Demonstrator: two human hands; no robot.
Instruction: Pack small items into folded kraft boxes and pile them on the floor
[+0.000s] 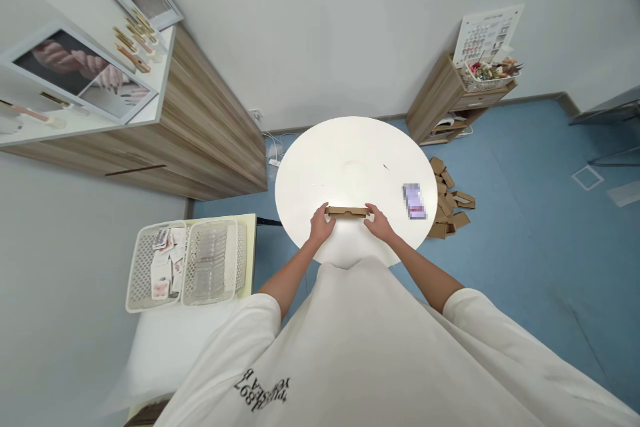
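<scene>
A long, flat brown cardboard box (347, 212) is at the near part of the round white table (345, 147), directly in front of my body. My left hand (321, 223) grips its left end, fingers on the far side and thumb on the near side. At the right end, my right hand (379, 222) holds it the same way. The box looks closed, with a small notch in the middle of its near edge. Whether it rests on the tabletop or is slightly raised, I cannot tell. To the right lies a purple, pixelated rectangular item (415, 201).
Several brown cardboard boxes (447, 203) are piled on the blue floor right of the table. White baskets (156, 267) with cards and clear plastic pieces stand at left. A wooden cabinet (210, 113) rises at back left, and a small cabinet (435, 97) at back right.
</scene>
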